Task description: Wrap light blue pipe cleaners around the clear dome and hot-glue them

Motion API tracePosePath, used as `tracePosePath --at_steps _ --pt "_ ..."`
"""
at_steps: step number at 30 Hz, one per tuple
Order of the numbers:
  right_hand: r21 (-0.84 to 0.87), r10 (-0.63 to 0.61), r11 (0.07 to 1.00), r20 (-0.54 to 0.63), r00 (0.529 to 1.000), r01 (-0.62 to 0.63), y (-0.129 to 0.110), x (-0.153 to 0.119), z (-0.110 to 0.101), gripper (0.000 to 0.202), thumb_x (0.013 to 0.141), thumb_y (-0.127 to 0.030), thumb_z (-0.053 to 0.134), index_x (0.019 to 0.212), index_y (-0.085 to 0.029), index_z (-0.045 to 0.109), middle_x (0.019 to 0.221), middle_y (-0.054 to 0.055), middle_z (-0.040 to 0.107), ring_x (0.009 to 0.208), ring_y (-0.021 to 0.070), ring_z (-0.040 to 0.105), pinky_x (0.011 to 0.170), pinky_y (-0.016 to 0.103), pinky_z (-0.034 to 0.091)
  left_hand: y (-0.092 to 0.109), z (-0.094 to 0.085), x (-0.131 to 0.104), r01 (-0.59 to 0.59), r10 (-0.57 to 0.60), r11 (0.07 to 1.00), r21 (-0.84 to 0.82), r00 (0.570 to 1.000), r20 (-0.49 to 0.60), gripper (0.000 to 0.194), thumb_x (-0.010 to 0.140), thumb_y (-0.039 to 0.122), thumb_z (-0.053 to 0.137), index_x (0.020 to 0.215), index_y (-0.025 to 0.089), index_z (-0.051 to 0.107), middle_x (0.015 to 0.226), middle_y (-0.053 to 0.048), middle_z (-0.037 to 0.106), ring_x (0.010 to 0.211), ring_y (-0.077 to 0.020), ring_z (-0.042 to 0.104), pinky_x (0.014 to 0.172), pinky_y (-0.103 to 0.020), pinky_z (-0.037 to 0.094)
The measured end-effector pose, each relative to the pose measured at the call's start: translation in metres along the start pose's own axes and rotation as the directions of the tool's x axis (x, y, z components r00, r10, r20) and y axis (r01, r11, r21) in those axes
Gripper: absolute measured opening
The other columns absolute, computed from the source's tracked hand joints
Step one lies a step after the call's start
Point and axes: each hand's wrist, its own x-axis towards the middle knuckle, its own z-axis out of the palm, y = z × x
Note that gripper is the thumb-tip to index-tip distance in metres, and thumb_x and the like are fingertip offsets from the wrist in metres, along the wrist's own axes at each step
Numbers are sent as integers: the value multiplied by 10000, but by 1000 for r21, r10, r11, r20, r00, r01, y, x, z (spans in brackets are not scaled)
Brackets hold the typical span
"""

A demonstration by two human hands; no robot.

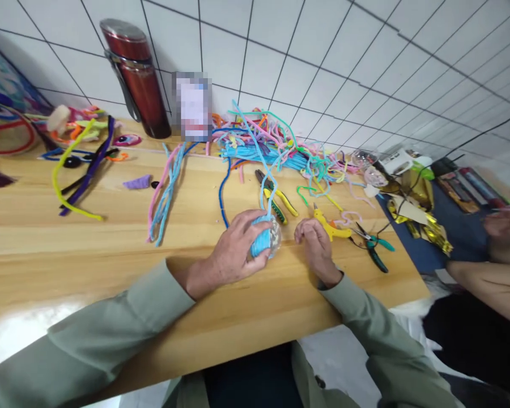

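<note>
My left hand (240, 246) is wrapped around a clear ball (275, 237), its left side covered in light-blue pipe cleaner (260, 241). Loose light-blue strands rise from the ball's top toward the back. To the right of the ball and apart from it, my right hand (317, 246) is curled closed above the table; whether it holds anything is hidden. Just beyond that hand lies a yellow glue gun (329, 225). Yellow-and-black pliers (287, 203) rest behind the ball. Farther right are teal-handled cutters (377, 252).
A heap of coloured pipe cleaners (263, 150) lies along the tiled wall, beside a phone with a blurred screen (193, 107) and a red flask (140, 85). Blue and pink strands (168, 195) and a yellow strip (63, 175) lie left. Another person's arm (488, 277) is at right.
</note>
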Motion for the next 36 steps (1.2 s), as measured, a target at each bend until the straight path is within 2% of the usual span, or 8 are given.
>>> tracePosePath --at_steps 4,9,12,15,18,22,32,36 --pt "-80 -84 993 8 996 84 7 -6 -2 329 923 -521 854 1050 -286 663 934 -5 666 841 191 627 786 350 529 0 2 1 2 -2 1000 -4 1000 12 545 973 290 679 1493 258 518 1516 -178 607 1417 -366 625 1175 -609 558" --pt "-221 -228 940 167 959 262 9 -9 -2 551 903 -645 801 1294 -285 653 1305 126 687 1181 320 683 975 519 602 -3 4 1 18 -18 1000 8 1000 6 582 949 301 689 1501 253 510 1516 -174 610 1428 -365 616 1180 -610 547" --pt "-287 -272 890 288 918 354 5 -9 3 749 838 -675 848 1418 -279 586 1509 190 620 1442 418 591 1158 670 538 -5 4 1 -3 3 1000 6 1000 10 558 966 308 683 1495 248 514 1513 -177 616 1421 -365 620 1181 -611 542" --pt "-321 -300 841 395 869 436 5 -8 8 803 868 -601 847 1524 -285 507 1609 205 562 1530 435 538 1246 730 464 -9 3 1 -13 13 1000 -1 999 29 516 1005 345 658 1491 229 528 1532 -194 607 1435 -362 610 1199 -601 532" --pt "-314 -312 817 464 829 484 6 -6 11 822 905 -467 839 1594 -272 435 1650 220 522 1578 426 498 1268 722 454 -15 2 3 -21 21 1000 2 999 46 500 1043 395 619 1502 225 518 1539 -195 599 1460 -351 591 1221 -595 515" --pt "-264 -296 846 489 821 462 7 2 10 752 941 -370 799 1589 -264 433 1634 226 526 1570 402 514 1196 654 548 -19 -2 7 -56 58 998 -28 995 86 563 1048 491 583 1530 213 501 1514 -215 606 1474 -368 575 1217 -614 507" --pt "-230 -401 822 416 816 521 9 6 20 615 951 -311 784 1501 -275 510 1481 186 642 1444 374 620 1129 602 595 -2 0 7 31 -32 999 22 999 38 463 1075 426 596 1481 208 554 1476 -198 621 1447 -338 593 1202 -571 513" --pt "-228 -413 817 410 813 529 10 3 23 629 977 -351 769 1531 -266 486 1504 193 628 1458 384 610 1142 613 593 2 1 5 72 -73 997 26 997 20 486 1090 512 590 1476 219 558 1492 -195 613 1448 -342 593 1200 -564 511"
